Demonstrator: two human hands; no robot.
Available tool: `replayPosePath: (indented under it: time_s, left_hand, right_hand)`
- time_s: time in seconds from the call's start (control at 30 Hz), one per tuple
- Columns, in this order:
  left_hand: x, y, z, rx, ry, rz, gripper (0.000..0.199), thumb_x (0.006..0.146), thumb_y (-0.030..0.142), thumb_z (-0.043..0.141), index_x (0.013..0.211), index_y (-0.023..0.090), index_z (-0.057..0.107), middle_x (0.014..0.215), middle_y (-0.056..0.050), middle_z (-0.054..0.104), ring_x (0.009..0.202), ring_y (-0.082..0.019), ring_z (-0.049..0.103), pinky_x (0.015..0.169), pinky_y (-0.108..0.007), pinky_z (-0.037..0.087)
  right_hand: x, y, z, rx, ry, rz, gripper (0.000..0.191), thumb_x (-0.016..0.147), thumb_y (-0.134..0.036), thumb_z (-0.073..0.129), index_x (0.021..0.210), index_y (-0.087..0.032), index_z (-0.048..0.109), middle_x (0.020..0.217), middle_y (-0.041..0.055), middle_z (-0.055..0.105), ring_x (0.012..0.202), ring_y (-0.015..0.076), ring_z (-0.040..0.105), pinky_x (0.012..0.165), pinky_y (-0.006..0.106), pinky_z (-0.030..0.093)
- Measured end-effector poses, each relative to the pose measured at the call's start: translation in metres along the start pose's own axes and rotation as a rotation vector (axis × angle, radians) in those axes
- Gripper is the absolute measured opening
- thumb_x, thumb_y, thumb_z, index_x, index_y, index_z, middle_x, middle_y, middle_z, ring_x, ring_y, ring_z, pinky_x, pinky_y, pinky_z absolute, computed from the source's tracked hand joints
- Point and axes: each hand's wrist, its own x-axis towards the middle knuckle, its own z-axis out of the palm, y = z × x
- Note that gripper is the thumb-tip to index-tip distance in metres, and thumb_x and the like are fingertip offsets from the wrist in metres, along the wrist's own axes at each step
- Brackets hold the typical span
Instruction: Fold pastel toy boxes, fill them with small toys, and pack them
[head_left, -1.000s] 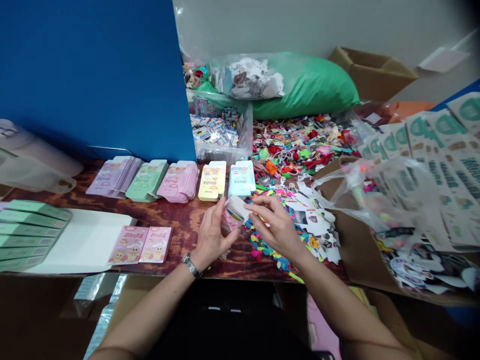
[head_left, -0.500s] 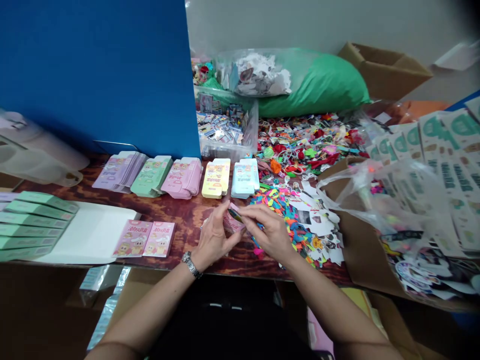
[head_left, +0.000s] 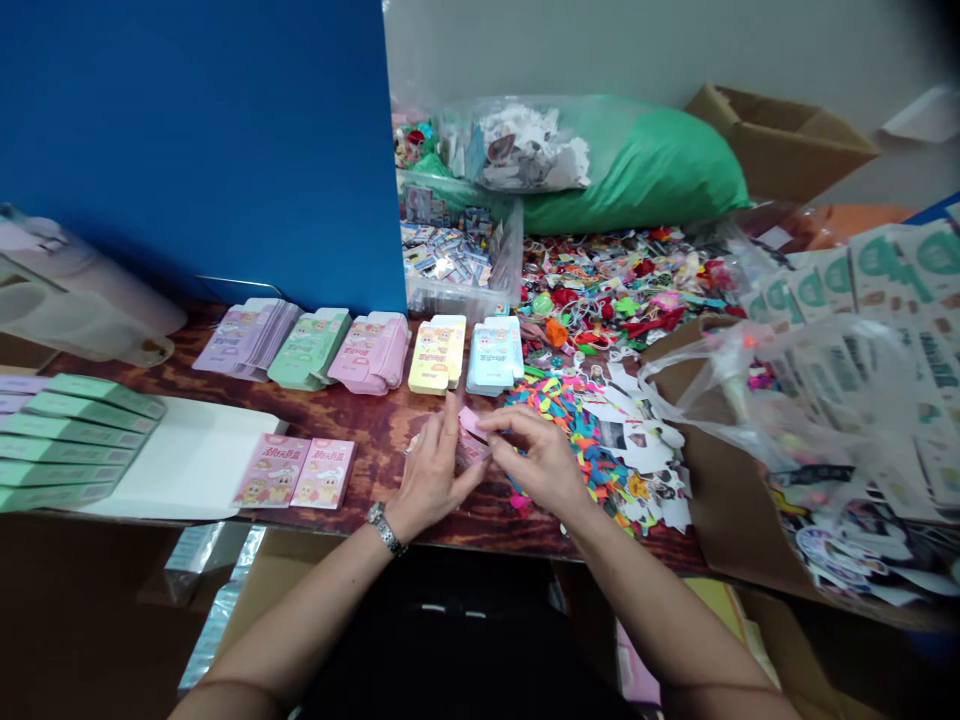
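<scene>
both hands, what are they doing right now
Left hand: closed around a small pink box.
Right hand: fingers pinched at the box's top flap.

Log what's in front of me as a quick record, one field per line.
left hand: around a small pink box
right hand: fingers at its top flap
flat carton stacks, left to right: purple, green, pink, yellow, blue
pink boxes on their own: two, side by side
right of hands: colorful small pieces, white cutouts

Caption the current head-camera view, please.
Two bare hands hold a small pink cardboard box beside a row of pastel carton stacks on a reddish-brown wooden table.
</scene>
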Motion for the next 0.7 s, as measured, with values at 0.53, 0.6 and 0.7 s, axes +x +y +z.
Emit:
replayPosePath:
  time_s: [0.53, 0.6, 0.7]
  left_hand:
    - [-0.003, 0.001, -0.004, 0.246, 0.014, 0.051, 0.090, 0.089, 0.034, 0.050, 0.152, 0.015, -0.012, 0.116, -0.017, 0.049, 0.102, -0.029, 0.053, 0.080, -0.038, 0.051]
    - [-0.006, -0.001, -0.008, 0.228, -0.011, 0.013, 0.090, 0.089, 0.034, 0.050, 0.152, 0.015, -0.011, 0.115, -0.017, 0.049, 0.103, -0.028, 0.053, 0.082, -0.039, 0.051]
    - [-0.019, -0.006, -0.019, 0.227, -0.086, -0.053, 0.094, 0.085, 0.033, 0.053, 0.152, 0.012, -0.010, 0.116, -0.017, 0.049, 0.104, -0.028, 0.052, 0.082, -0.039, 0.051]
  right_hand:
    - [-0.035, 0.005, 0.038, -0.156, 0.204, -0.216, 0.042, 0.092, -0.010, 0.051, 0.129, -0.029, 0.057, 0.118, 0.0061, 0.066, 0.111, 0.0206, 0.062, 0.096, 0.039, 0.053]
    - [-0.034, 0.007, 0.039, -0.118, 0.130, -0.190, 0.039, 0.093, -0.012, 0.050, 0.128, -0.028, 0.057, 0.118, 0.0059, 0.066, 0.112, 0.0196, 0.062, 0.097, 0.038, 0.052]
    - [-0.027, 0.010, 0.038, -0.061, -0.049, -0.175, 0.035, 0.094, -0.018, 0.052, 0.127, -0.027, 0.057, 0.117, 0.0052, 0.067, 0.110, 0.0187, 0.063, 0.095, 0.036, 0.053]
